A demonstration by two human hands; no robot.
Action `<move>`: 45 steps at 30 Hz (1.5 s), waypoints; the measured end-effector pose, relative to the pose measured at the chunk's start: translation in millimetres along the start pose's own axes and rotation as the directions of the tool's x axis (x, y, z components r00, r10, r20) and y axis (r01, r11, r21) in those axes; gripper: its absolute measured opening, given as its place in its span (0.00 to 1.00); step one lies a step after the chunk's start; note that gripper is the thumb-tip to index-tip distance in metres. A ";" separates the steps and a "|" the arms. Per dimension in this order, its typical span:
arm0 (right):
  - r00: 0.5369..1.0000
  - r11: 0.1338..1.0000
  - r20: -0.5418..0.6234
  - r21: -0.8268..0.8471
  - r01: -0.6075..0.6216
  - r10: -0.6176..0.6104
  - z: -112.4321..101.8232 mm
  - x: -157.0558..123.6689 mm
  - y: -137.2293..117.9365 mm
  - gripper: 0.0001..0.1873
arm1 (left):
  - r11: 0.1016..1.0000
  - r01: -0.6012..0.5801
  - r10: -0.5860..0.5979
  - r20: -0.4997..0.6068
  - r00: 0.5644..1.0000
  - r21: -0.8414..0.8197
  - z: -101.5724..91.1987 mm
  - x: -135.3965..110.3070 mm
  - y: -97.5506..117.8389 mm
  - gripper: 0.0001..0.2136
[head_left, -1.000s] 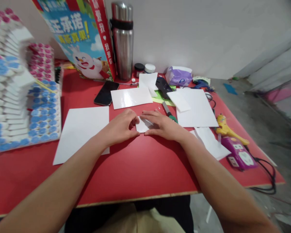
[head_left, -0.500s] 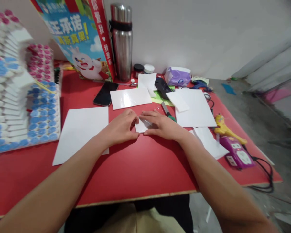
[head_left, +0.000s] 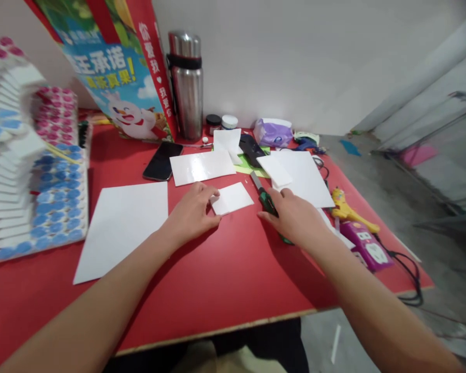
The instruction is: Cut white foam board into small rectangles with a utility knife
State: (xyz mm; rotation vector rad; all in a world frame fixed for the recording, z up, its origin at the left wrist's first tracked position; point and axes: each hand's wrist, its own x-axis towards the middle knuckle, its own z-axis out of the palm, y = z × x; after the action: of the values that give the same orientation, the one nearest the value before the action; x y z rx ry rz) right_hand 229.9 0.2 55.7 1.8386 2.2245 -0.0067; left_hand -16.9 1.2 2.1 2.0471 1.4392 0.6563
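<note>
A small white card (head_left: 233, 198) lies on the red table (head_left: 225, 280) in front of me. My left hand (head_left: 192, 212) rests at the card's left edge, its curled fingertips pinching that corner. My right hand (head_left: 295, 217) is to the right of the card, fingers curling over the handle of a green utility knife (head_left: 264, 197), whose blade end points away from me. Part of the knife is hidden under the hand.
A large white sheet (head_left: 124, 223) lies left, a glossy sheet (head_left: 202, 167) and a phone (head_left: 162, 160) behind the card, more white sheets (head_left: 306, 178) right. Stacked blue and pink pieces (head_left: 31, 197) fill the left edge. A steel flask (head_left: 186, 88), a colourful box (head_left: 116, 77), a purple power strip (head_left: 363, 248) and its cable sit around.
My right hand left the small card and moved right onto the green knife. The card now lies uncovered, and my left hand stays at its left edge. The view shifted slightly.
</note>
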 end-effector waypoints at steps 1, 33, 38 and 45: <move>1.000 0.999 0.009 -0.033 0.001 0.000 4.0 -2.4 -3.5 0.26 | 1.000 -0.003 0.003 0.006 1.000 0.007 -0.2 0.0 -0.2 0.16; 0.929 0.923 0.236 0.328 0.199 -0.284 -42.2 -3.8 -35.3 0.37 | 0.997 -0.066 0.067 -0.023 0.998 0.029 1.9 1.7 0.2 0.06; 0.923 0.925 0.237 0.307 0.223 -0.301 -41.9 -5.9 -36.5 0.34 | 0.998 -0.059 0.060 -0.026 0.998 0.021 1.8 1.7 0.8 0.05; 0.913 0.944 0.268 0.202 0.260 -0.308 -52.8 -0.6 -44.3 0.29 | 0.994 -0.104 0.105 -0.041 0.994 0.020 3.7 2.2 -2.2 0.05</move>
State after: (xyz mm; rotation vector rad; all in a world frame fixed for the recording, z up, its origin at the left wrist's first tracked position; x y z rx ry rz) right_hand 177.1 -0.6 100.0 1.4482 2.3021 -0.5001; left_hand -15.3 3.3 -1.9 2.1457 1.3730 0.7362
